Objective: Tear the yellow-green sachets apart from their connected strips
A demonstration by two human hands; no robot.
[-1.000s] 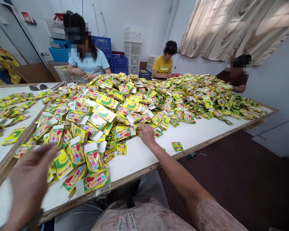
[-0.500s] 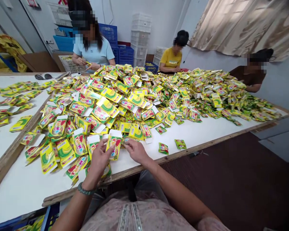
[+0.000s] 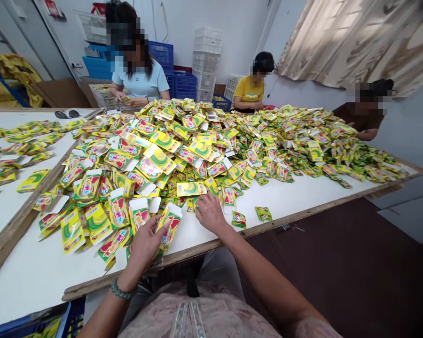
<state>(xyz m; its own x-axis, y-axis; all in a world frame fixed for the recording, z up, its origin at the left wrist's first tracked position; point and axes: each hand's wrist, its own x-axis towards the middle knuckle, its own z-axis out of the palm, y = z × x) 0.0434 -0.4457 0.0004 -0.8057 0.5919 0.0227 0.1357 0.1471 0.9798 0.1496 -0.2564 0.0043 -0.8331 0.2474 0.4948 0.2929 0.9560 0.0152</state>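
Note:
My left hand (image 3: 148, 239) is closed round a small yellow and green printed carton (image 3: 169, 225), thumb across its front. The carton stands tilted to the right with its white top flap up. My right hand (image 3: 210, 212) is at the front edge of the pile, fingers bent and together, the tips down by a small green and yellow packet (image 3: 191, 205). Whatever lies under those fingertips is hidden. Just beyond the right hand lies a yellow carton (image 3: 191, 188). Two small green packets, one nearer (image 3: 238, 218) and one farther right (image 3: 263, 213), lie on the white table.
A large pile of cartons and packets (image 3: 155, 159) spreads over the table (image 3: 14, 253). Wooden strips edge it, and one (image 3: 31, 206) crosses at left. Three co-workers sit opposite. A blue crate (image 3: 70, 319) stands at lower left, and stacked crates (image 3: 206, 61) stand behind.
My right hand has moved right and away from the carton to the pile's edge. The carton in my left hand has tilted rightward. Cartons near my right hand have shifted.

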